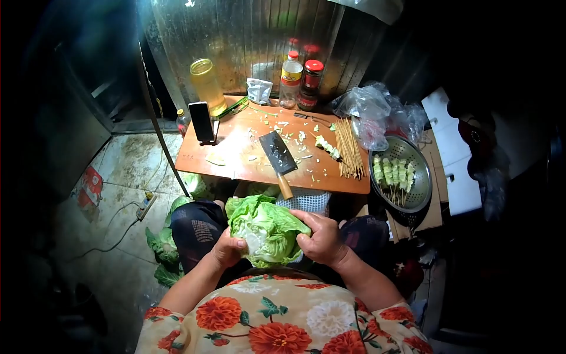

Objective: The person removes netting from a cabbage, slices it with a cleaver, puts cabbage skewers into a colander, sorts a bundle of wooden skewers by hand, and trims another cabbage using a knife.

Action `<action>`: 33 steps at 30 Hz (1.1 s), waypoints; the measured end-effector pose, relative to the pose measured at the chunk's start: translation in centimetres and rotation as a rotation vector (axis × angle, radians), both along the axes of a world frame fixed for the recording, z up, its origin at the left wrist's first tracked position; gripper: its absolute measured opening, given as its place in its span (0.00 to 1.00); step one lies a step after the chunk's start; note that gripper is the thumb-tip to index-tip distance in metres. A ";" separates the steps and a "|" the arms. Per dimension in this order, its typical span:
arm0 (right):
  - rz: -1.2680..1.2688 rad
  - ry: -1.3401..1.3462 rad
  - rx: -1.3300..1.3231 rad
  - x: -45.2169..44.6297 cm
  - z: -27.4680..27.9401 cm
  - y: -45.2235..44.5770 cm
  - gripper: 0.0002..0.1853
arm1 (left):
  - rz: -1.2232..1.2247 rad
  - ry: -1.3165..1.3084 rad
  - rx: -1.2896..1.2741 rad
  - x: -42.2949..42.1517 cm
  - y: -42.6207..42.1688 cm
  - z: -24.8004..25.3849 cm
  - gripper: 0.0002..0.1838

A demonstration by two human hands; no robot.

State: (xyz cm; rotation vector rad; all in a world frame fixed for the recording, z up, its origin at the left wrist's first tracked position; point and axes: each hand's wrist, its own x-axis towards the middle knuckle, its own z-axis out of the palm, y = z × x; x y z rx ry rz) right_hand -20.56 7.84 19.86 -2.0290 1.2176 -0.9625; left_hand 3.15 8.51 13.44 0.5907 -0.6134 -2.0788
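Note:
A green cabbage (pixel 259 233) with loose outer leaves is held up over my lap between both hands. My left hand (pixel 229 248) grips its left side, thumb on the pale core. On the right, my right hand (pixel 321 236) has its fingers closed on an outer leaf at the cabbage's edge. A cleaver (pixel 278 154) with a wooden handle lies on the wooden table (pixel 236 165), its handle sticking out past the front edge. Chopped cabbage bits are scattered around the blade. One skewer of cabbage pieces (pixel 328 147) lies beside a row of bare wooden skewers (pixel 349 147).
A metal colander (pixel 421 192) at the right holds several filled skewers. Along the table's back stand a yellow jar (pixel 206 85), a bottle (pixel 290 82) and red-lidded jars (pixel 313 74). A phone (pixel 201 123) stands at left. More cabbages (pixel 162 245) and a power strip (pixel 145 205) lie on the floor.

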 end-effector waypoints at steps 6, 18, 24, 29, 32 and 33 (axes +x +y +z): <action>-0.138 -0.004 0.007 0.0 -0.1 0.6 0.19 | -0.022 0.053 0.000 0.7 0.5 -1.0 0.49; -0.473 0.121 0.396 -4.9 -10.8 -3.7 0.18 | -0.103 0.371 0.125 1.2 0.4 -1.1 0.51; -0.567 0.342 0.581 -6.0 -17.4 -5.0 0.22 | -0.037 0.200 0.101 0.2 -0.5 -3.9 0.45; -0.343 -0.365 0.673 -4.1 -12.7 -3.3 0.33 | 0.098 0.058 0.110 -0.6 -1.1 -5.1 0.39; -0.079 -0.815 0.995 -2.4 -10.1 -1.3 0.50 | 0.178 -0.111 0.115 -1.2 -0.9 -5.4 0.41; -0.052 -0.793 0.936 -1.3 -9.6 -0.5 0.53 | 0.170 -0.150 0.083 -1.4 -0.8 -5.2 0.46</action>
